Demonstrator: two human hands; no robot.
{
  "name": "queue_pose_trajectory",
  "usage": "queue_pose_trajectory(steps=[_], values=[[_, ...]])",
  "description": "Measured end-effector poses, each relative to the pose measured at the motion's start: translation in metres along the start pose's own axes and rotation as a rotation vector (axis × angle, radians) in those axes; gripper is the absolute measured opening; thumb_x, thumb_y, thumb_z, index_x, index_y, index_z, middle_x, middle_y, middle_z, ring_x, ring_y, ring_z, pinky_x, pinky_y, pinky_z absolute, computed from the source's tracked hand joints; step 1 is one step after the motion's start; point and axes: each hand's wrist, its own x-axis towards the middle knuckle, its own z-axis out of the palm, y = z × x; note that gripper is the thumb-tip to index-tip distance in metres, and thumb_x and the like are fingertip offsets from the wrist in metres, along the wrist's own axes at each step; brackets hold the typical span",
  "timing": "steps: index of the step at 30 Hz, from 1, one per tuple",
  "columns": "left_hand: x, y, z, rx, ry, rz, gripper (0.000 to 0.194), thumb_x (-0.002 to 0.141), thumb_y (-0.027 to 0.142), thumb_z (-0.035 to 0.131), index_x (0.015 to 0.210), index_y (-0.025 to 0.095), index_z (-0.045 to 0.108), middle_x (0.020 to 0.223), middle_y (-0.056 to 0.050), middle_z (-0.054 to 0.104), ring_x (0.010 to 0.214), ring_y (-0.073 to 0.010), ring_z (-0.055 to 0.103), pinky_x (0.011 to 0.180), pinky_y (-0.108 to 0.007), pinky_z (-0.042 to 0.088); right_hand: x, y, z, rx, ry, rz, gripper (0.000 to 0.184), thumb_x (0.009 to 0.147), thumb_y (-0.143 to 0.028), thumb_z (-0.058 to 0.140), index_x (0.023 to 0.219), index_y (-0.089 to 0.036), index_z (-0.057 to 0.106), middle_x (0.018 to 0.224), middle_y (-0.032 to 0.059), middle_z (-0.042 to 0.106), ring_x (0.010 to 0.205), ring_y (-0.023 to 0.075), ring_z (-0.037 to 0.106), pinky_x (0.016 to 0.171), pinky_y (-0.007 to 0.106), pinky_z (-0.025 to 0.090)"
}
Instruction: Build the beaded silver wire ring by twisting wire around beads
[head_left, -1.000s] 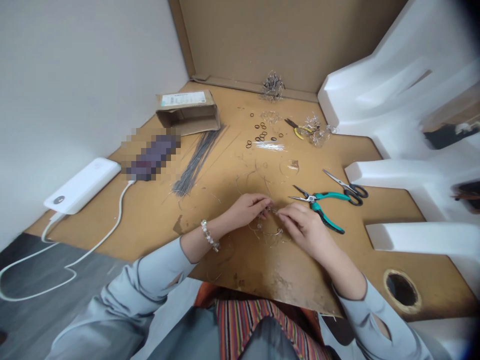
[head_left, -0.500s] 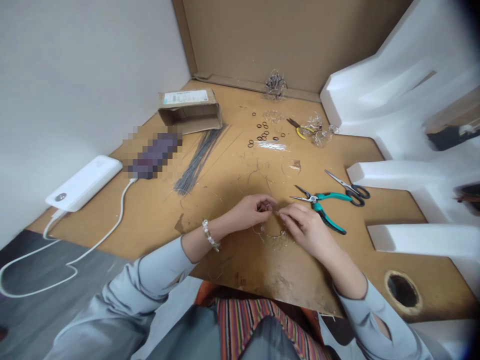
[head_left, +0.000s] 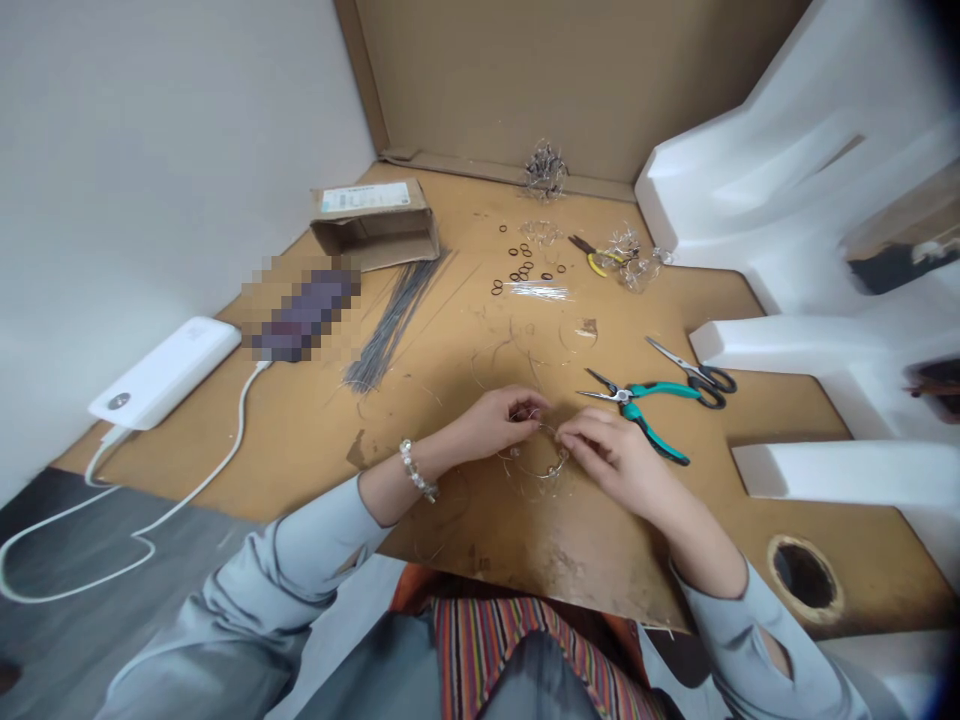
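Observation:
Between my hands hangs a thin wire ring (head_left: 534,474) with small clear beads along it, low over the table. My left hand (head_left: 508,418), a beaded bracelet (head_left: 418,470) at its wrist, pinches the ring's upper left. Thumb and fingertips of my right hand (head_left: 607,446) close on its upper right. The exact grip points are too fine to make out. Just beyond my right hand, teal-handled long-nose pliers (head_left: 624,396) lie with jaws apart. Scissors (head_left: 701,376) with black handles rest behind them.
Grey wire lengths (head_left: 397,322) lie by an open cardboard box (head_left: 375,222). Small dark rings (head_left: 523,270), short silvery wires (head_left: 538,291), yellow-handled pliers (head_left: 596,262) and a wire tangle (head_left: 545,168) sit farther back. A white power bank (head_left: 166,372) is at left; white foam (head_left: 825,470) borders the right.
The wire ring has turned and spread into a clearer loop between my hands. My fingertips are slightly farther apart. The whole view has shifted a little.

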Motion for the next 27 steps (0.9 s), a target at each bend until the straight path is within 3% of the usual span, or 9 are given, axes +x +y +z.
queue_pose_trajectory(steps=[6, 18, 27], values=[[0.0, 0.001, 0.001, -0.041, -0.025, -0.007, 0.025, 0.074, 0.012, 0.058, 0.098, 0.013, 0.064, 0.085, -0.004, 0.066, 0.075, -0.0113, 0.059, 0.071, -0.024, 0.048, 0.001, 0.002, -0.001, 0.021, 0.013, 0.011, 0.014, 0.09, -0.018, 0.049, 0.09, -0.018, 0.063, 0.081, 0.004, 0.06, 0.074, 0.0135, 0.056, 0.068, 0.025, 0.043], [-0.002, -0.002, 0.004, 0.092, 0.006, 0.052, 0.026, 0.073, 0.015, 0.057, 0.098, 0.015, 0.062, 0.082, -0.001, 0.064, 0.072, -0.0112, 0.058, 0.068, -0.023, 0.047, 0.002, 0.001, 0.004, -0.035, 0.003, 0.011, 0.016, 0.092, -0.018, 0.045, 0.092, -0.018, 0.061, 0.087, 0.0065, 0.061, 0.08, 0.0158, 0.058, 0.073, 0.028, 0.046], [-0.002, 0.001, 0.003, 0.116, 0.018, 0.089, 0.025, 0.071, 0.011, 0.055, 0.095, 0.014, 0.061, 0.082, -0.002, 0.063, 0.072, -0.011, 0.057, 0.067, -0.024, 0.047, 0.001, -0.006, 0.008, -0.258, -0.071, -0.023, 0.024, 0.093, -0.019, 0.041, 0.089, -0.018, 0.064, 0.089, 0.0092, 0.061, 0.084, 0.0192, 0.057, 0.072, 0.03, 0.044]])
